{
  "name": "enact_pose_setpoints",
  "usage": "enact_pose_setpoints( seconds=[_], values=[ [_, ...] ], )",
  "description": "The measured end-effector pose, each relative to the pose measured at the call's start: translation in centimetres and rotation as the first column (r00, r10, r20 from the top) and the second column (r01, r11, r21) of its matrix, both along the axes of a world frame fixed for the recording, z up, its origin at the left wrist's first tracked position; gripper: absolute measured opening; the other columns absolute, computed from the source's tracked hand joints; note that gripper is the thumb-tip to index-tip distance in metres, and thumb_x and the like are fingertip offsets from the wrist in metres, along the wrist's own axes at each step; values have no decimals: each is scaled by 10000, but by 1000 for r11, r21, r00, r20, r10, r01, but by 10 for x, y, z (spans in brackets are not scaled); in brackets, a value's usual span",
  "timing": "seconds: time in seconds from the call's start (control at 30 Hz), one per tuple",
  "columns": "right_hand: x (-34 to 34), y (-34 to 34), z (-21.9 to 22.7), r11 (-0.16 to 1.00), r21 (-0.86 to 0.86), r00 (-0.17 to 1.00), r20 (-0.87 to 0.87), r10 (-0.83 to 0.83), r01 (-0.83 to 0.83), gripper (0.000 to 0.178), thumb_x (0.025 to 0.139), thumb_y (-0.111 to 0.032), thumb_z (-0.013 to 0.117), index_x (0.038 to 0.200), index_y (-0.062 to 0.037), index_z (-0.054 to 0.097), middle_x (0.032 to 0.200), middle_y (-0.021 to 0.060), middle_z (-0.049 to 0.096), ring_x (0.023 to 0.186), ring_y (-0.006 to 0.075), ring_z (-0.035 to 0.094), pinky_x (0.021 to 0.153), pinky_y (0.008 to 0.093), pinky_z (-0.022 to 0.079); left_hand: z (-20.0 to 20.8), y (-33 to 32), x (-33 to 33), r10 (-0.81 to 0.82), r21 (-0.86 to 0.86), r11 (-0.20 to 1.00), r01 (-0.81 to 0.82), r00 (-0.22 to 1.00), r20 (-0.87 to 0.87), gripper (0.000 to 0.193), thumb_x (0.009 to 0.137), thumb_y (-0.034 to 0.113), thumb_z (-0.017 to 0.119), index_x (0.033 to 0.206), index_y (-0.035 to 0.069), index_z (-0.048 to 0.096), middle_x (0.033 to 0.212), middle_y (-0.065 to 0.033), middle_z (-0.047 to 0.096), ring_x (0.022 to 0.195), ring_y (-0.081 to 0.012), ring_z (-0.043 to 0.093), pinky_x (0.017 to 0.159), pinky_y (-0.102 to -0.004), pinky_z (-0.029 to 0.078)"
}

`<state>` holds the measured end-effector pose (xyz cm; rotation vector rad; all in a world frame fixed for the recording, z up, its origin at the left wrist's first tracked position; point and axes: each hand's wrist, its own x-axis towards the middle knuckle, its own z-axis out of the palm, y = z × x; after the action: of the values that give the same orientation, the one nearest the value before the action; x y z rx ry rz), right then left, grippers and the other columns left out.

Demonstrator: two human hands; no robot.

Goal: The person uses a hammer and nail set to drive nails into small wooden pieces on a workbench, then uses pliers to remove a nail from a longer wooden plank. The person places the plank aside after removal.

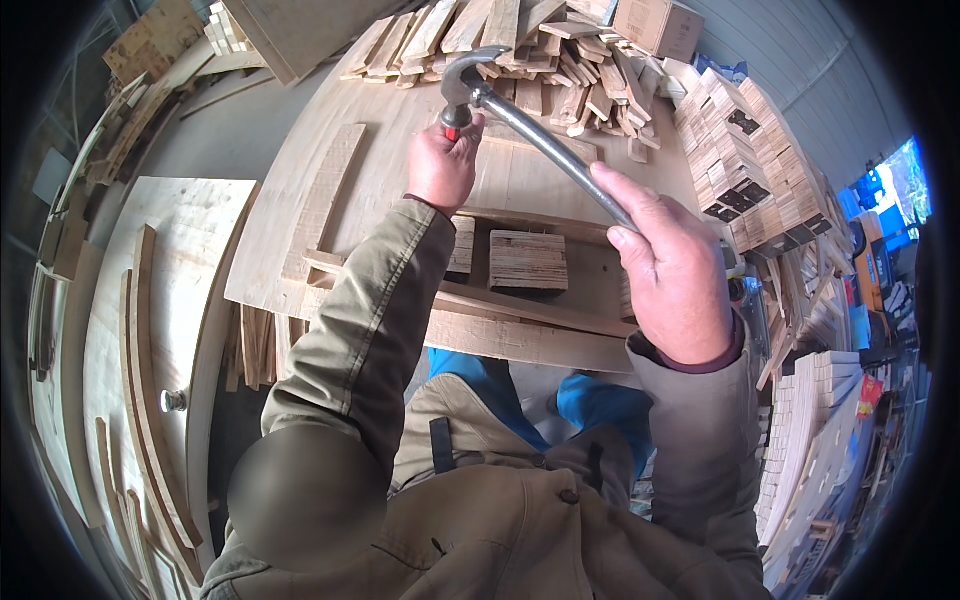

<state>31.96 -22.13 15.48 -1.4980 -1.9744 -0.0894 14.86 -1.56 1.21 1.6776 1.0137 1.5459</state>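
My right hand (672, 262) is wrapped round the lower shaft of a claw hammer (545, 135) with a grey metal handle. The hammer slants up to the left, and its head comes down at my left hand (443, 168). That hand is closed, fingertips up, just below the striking face. A small red piece (451, 133) shows at its fingertips; what it belongs to is hidden. Below, a wooden frame of long strips (530, 340) lies along the near edge of the worktable (270, 240), with stacked wood blocks (527, 262) inside it.
Loose boards (440, 35) are heaped at the table's far side, beside a cardboard box (655, 27). Bundled wood pieces (735, 150) stand at the right. A plywood panel (165, 240) with long strips on it is at the left. A flat board (335, 185) lies on the table.
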Motion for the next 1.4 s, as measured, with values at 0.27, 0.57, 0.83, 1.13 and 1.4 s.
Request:
enact_pose_setpoints(
  seconds=[0.27,0.57,0.83,1.13,1.4],
  values=[
    [9,-2,15,969,240,932,-361,35,57,493,970,85,649,1447,-32,619,1092,48,686,865,92,598,794,230,489,3,-2,6,-38,-104,994,37,999,-6,433,1069,335,684,762,56,559,677,68,429,670,-77,354,585,-299,341],
    [3,6,-25,1000,-2,998,-65,-15,15,601,907,63,675,1449,-192,645,902,180,661,778,357,678,720,459,553,-2,2,5,-95,-121,988,98,995,34,433,1070,302,681,740,62,537,684,74,436,660,-62,367,585,-290,335],
    [16,4,-22,991,135,966,-259,21,15,553,888,108,670,1395,-114,666,1088,201,733,920,354,735,801,420,587,-1,1,9,-68,-110,991,73,997,46,422,1067,308,679,755,54,551,680,59,439,664,-67,374,589,-292,344],
    [8,1,-6,943,322,907,-417,64,82,532,987,49,648,1503,-61,579,976,59,693,765,133,616,701,294,511,-6,4,5,-50,-135,990,49,999,-8,440,1059,352,686,821,-11,616,616,-40,466,628,-131,391,573,-352,400],
    [9,4,-32,1000,13,991,-135,-20,22,618,882,85,690,1445,-162,628,939,197,688,836,403,694,744,478,564,-7,-1,4,-36,-99,995,31,998,-48,421,1064,321,683,796,13,580,632,1,445,637,-103,370,565,-323,369]
  ],
)
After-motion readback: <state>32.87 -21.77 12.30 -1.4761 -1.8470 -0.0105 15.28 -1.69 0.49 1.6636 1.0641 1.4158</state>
